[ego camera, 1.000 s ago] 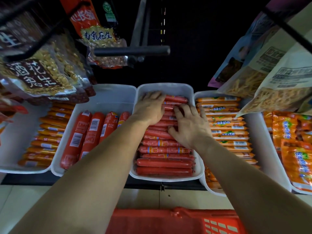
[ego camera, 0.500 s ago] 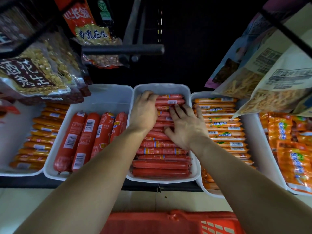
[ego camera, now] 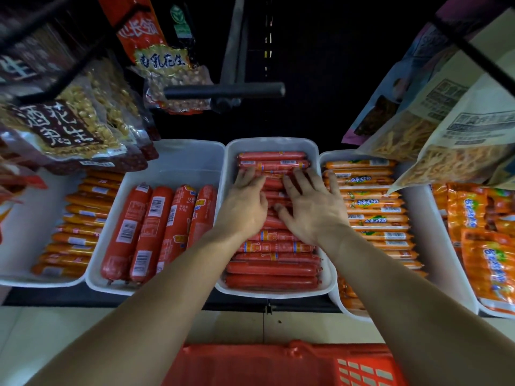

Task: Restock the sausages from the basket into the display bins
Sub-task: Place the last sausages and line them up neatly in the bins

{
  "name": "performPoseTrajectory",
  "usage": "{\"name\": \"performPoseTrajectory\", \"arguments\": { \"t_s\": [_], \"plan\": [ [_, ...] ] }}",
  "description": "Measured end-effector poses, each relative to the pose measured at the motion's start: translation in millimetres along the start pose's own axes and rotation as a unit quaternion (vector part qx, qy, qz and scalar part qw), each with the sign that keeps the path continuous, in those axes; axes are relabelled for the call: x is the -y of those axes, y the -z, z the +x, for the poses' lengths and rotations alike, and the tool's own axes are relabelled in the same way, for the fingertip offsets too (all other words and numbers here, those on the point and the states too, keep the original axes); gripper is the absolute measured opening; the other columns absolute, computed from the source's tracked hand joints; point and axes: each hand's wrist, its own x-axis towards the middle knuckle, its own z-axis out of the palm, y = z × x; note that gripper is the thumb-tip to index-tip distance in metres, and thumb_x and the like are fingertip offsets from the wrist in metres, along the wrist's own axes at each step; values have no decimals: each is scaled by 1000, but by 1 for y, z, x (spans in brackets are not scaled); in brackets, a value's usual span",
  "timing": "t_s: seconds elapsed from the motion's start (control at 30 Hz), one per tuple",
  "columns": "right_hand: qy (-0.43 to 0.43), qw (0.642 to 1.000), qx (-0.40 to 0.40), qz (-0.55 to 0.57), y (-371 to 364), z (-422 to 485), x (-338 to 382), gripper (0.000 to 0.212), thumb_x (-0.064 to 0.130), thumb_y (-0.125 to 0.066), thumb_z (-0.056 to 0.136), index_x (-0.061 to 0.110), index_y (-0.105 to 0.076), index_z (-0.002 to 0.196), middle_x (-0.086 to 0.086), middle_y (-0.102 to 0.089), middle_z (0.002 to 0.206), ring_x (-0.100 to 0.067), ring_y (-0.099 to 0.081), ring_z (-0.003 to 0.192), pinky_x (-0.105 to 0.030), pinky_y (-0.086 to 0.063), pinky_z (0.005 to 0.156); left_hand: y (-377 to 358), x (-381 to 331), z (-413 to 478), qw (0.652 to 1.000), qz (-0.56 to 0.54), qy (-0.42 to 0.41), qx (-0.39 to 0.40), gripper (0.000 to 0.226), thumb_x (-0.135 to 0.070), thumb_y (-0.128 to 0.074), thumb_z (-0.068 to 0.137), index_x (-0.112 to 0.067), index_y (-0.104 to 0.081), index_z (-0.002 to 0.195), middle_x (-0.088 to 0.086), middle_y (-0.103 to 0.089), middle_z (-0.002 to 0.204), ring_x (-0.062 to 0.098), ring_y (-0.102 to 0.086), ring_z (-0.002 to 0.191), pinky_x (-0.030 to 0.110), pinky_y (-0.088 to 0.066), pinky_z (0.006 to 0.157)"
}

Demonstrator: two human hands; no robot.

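Across the shelf, a row of white display bins (ego camera: 192,156), side by side, rims touching or nearly so. Above them, hung from dark rails, peanut bags (ego camera: 64,126) on the left and pale snack bags (ego camera: 446,140) on the right, the lowest of these overlapping the backs of the bins beneath. At the bottom edge, in front of the shelf and under both forearms, a red basket (ego camera: 278,363), its inside out of sight. On the far right, orange multipacks (ego camera: 487,246); on the far left, a bin of slim orange sticks (ego camera: 78,227) laid crosswise. Centred in the row, the middle bin (ego camera: 271,143), nearly filled from front rim to back with thin red sausages (ego camera: 273,270) stacked crosswise. Just left of it, thick red sausages (ego camera: 145,232) lying lengthwise, four in view, with bare white tray behind them. Just right of it, orange sausages (ego camera: 370,210) stacked crosswise like the red ones. Higher up, a short black bar (ego camera: 223,90) jutting out level. Left hand (ego camera: 245,203) palm down on the stack in the middle bin, fingers straight and slightly spread, tips a few sausages short of the back wall. Right hand (ego camera: 312,211) just beside it, likewise flat and palm down, fingers fanned wide, little finger reaching to the bin's right rim. Thumbs turned inward, close together over the centre of the stack; both hands pressing flat rather than gripping.
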Motion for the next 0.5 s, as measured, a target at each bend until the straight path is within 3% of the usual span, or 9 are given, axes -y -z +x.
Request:
{"name": "performPoseTrajectory", "arguments": {
  "t_s": [0.07,0.13,0.2,0.27,0.4,0.5],
  "plan": [
    [-7,999,-38,20,0,-4,0,69,58,-22,95,24,-33,153,-4,-31,159,-26,-20,147,-54,-3,121,-7,3,-13,994,80,-21,68,56,-24,-34,105,-13,-18,158,3,-5,167,20,0,154,40,-7,125],
    [7,996,-87,25,-2,-8,-1,59,53,-29,92,25,-58,135,0,-55,138,-26,-41,133,-52,-13,120,-14,4,-5,989,104,-14,100,57,-26,-27,106,-15,-6,159,2,6,167,20,7,153,42,-4,124],
    [27,996,-79,21,-2,-11,-2,56,53,-29,92,28,-64,129,3,-61,130,-25,-48,127,-52,-12,120,-18,3,9,989,93,6,111,59,-27,-23,107,-15,3,158,2,12,166,21,12,152,42,0,124],
    [30,999,-44,5,0,-13,-2,63,56,-24,94,26,-51,142,3,-54,142,-25,-39,137,-54,-4,121,-20,0,19,991,91,15,102,59,-25,-26,107,-14,2,158,3,9,167,23,11,153,41,1,124],
    [7,999,14,-51,2,-7,0,75,62,-8,96,22,-11,159,-5,-9,166,-29,1,151,-57,8,119,-12,-1,17,999,12,15,37,55,-19,-32,106,-13,-15,158,5,-9,167,20,-1,154,40,-6,125],
    [-15,997,26,-74,0,-3,5,75,63,-3,95,23,-1,159,-5,-4,166,-29,6,151,-59,10,118,-4,1,-14,999,-39,2,10,56,-22,-36,105,-12,-20,158,5,-15,166,18,-7,153,40,-12,124]
  ]
}}
